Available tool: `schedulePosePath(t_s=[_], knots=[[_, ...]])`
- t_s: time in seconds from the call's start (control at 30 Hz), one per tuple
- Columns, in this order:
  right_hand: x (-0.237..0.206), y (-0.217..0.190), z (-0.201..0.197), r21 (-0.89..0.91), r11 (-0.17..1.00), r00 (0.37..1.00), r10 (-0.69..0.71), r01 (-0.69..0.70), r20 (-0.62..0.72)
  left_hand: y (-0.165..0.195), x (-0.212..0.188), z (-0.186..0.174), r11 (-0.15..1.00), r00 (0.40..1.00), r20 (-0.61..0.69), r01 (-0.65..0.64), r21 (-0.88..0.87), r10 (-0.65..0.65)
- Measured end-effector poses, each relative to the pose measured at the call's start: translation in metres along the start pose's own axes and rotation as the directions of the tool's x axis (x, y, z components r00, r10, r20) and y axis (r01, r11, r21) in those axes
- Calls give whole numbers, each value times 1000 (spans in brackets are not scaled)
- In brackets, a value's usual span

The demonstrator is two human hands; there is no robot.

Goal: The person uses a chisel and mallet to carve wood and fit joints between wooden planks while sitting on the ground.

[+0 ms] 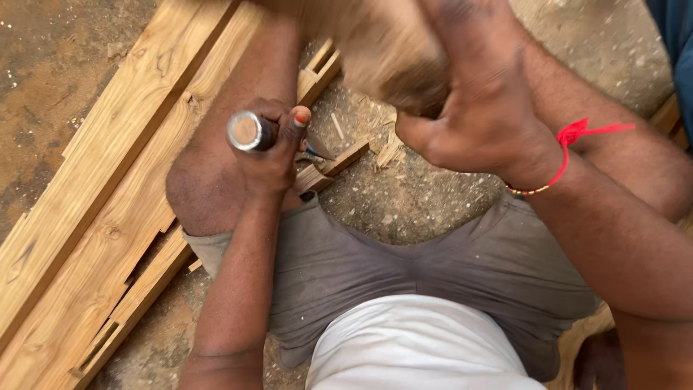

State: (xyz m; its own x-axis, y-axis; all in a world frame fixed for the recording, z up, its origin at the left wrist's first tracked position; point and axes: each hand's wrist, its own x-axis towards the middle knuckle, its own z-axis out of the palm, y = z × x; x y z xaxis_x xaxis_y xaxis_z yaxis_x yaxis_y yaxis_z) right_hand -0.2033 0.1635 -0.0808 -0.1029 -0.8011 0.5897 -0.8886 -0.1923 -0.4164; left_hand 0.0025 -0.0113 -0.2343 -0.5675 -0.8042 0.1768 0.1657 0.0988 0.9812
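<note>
Head view, looking straight down on a person seated on a dusty floor, knees spread, grey shorts and white shirt at the bottom of the frame.

Left hand (271,155): fingers wrapped tight round the handle of a chisel (253,131). The round butt end of the handle, ringed in metal, faces up toward the camera. The thumb lies along the handle with its nail showing. The blade runs down and to the right, and its tip meets a narrow wooden strip (339,160) just right of the hand, beside the left knee.

Right hand (480,108): closed in a fist on a blurred brown block, a wooden mallet (390,58) by the look of it, held above and to the right of the chisel. The blur hides its exact shape. A red thread bracelet (570,148) sits on the right wrist.

Wood shavings (382,137) and splinters lie on the ground just right of the strip, below the mallet.

Long wooden planks (108,188) run diagonally from the lower left to the upper middle, passing under the left leg. The one nearest the person has a slot cut into it near the lower end and a stepped notch further up. The notched end near the top centre lies close beside the chisel hand.

Floor (419,209): packed earth, sprinkled with sawdust
</note>
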Motion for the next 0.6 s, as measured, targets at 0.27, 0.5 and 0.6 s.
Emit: schedulePosePath(t_s=[0.27,0.5,0.6], knots=[[-3,-10,3,-395,918,778,283,-50,561,-6,-18,-4,961,951,307,-122,250,41],[-84,15,2,15,752,682,590,-659,433,8,2,9,994,994,-32,-105,-6,105],[-149,18,18,-46,654,579,698,-755,421,20,11,21,973,974,63,-223,66,219]])
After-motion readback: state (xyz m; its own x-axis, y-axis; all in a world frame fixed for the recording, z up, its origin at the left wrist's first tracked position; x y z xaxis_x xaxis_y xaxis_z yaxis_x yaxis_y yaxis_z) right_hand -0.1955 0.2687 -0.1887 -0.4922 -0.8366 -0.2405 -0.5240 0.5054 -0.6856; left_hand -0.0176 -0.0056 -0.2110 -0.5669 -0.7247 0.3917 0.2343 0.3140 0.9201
